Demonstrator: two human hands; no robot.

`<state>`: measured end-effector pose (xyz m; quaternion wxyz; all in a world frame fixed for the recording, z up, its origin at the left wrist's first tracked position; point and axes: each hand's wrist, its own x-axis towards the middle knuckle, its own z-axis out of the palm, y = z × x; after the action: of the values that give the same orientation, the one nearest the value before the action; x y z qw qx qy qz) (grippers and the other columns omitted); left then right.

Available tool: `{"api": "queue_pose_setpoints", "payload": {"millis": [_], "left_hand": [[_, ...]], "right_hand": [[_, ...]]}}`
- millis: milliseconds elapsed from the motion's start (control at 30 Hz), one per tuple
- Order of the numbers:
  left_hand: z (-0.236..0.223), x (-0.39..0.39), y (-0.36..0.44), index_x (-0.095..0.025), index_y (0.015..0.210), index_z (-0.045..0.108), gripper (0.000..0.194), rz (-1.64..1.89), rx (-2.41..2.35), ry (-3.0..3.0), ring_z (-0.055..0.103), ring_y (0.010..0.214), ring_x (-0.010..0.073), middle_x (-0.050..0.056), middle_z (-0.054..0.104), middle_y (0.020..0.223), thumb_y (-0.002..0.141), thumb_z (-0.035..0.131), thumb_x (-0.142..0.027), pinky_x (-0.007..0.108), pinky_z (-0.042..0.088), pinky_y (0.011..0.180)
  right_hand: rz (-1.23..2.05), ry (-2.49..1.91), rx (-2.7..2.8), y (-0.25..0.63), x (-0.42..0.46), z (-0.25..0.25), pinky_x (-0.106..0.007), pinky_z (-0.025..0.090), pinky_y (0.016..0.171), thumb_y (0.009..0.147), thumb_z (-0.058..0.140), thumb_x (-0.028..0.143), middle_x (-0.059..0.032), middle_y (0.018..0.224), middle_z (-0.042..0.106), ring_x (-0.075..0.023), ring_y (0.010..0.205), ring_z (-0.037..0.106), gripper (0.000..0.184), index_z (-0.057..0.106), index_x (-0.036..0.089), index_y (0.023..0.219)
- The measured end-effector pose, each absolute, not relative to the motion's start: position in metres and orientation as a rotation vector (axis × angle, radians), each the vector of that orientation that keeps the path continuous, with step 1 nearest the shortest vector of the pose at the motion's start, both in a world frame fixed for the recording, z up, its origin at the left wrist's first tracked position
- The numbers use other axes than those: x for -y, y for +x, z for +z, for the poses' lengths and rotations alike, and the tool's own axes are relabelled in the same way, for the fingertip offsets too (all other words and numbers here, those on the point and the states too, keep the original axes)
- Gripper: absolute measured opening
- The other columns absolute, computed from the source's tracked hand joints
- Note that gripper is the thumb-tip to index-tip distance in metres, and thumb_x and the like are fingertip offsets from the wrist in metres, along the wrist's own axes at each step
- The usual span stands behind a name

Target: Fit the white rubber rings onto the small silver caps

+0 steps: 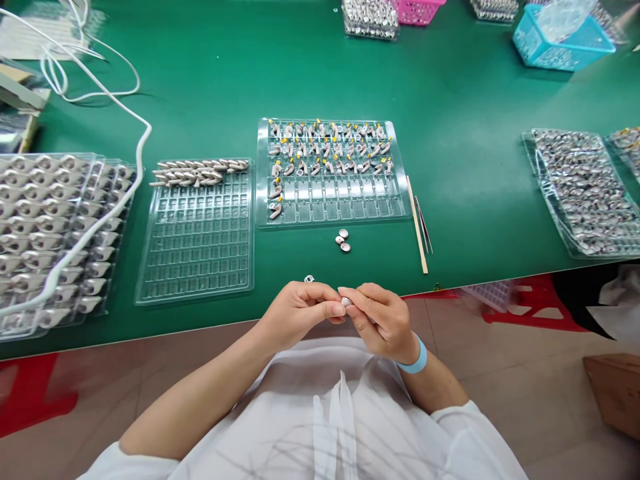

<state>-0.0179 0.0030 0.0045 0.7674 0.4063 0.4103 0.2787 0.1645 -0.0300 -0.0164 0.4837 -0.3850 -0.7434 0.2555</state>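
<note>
Both hands meet just off the table's near edge, pinching one small whitish part [346, 302] between the fingertips. My left hand [305, 310] grips it from the left, my right hand [383, 317] from the right; the fingers cover most of it. A small white ring-like piece [309, 279] lies on the table by my left hand. Beyond the hands sit a few small round cap-like parts [343, 240]. Past them, a clear tray [335, 217] holds rows of small curved grey pieces with yellow tips; its front pockets are mostly bare.
Left stand a clear tray [200, 253] with grey parts at its back, stacked filled trays [50, 240] and a white cable [115, 217]. Right lie a wooden stick [417, 227], tweezers [424, 225] and a filled tray [583, 193]. A blue basket [563, 50] is far right.
</note>
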Motion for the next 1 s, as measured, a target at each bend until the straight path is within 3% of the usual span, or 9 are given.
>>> {"api": "queue_pose_setpoints", "payload": {"millis": [233, 567, 700, 1000], "left_hand": [[0.004, -0.001, -0.019, -0.012, 0.070, 0.076, 0.017, 0.606, -0.885, 0.866, 0.062, 0.065, 0.0116, 0.004, 0.069, 0.067, 0.073, 0.080, -0.028, 0.022, 0.053, 0.066], [0.004, 0.002, -0.020, -0.012, 0.074, 0.077, 0.020, 0.556, -0.922, 0.731, 0.068, 0.066, 0.0141, 0.005, 0.074, 0.069, 0.069, 0.084, -0.030, 0.025, 0.057, 0.069], [0.004, 0.003, -0.019, -0.011, 0.076, 0.077, 0.024, 0.547, -0.953, 0.733, 0.069, 0.067, 0.0160, 0.008, 0.075, 0.071, 0.071, 0.082, -0.033, 0.026, 0.059, 0.068], [0.001, 0.004, -0.017, -0.012, 0.075, 0.076, 0.023, 0.543, -0.921, 0.668, 0.070, 0.063, 0.0143, 0.006, 0.074, 0.070, 0.076, 0.079, -0.034, 0.024, 0.059, 0.067]], "right_hand": [[0.461, -0.951, 1.880, 0.165, 0.035, -0.020, -0.028, 0.051, 0.055, 0.091, 0.051, 0.010, -0.0064, 0.082, 0.062, -0.0142, 0.065, 0.056, 0.047, 0.050, 0.019, 0.137], [0.450, -0.949, 2.015, 0.169, 0.033, -0.017, -0.028, 0.054, 0.058, 0.093, 0.047, 0.010, -0.0096, 0.088, 0.063, -0.0167, 0.073, 0.060, 0.043, 0.047, 0.014, 0.136], [0.426, -0.979, 2.139, 0.172, 0.032, -0.013, -0.029, 0.054, 0.059, 0.093, 0.046, 0.010, -0.0127, 0.092, 0.064, -0.0187, 0.078, 0.062, 0.042, 0.045, 0.009, 0.135], [0.476, -1.021, 2.128, 0.172, 0.031, -0.010, -0.029, 0.053, 0.060, 0.096, 0.045, 0.017, -0.0111, 0.093, 0.064, -0.0179, 0.076, 0.059, 0.039, 0.045, 0.011, 0.134]]}}
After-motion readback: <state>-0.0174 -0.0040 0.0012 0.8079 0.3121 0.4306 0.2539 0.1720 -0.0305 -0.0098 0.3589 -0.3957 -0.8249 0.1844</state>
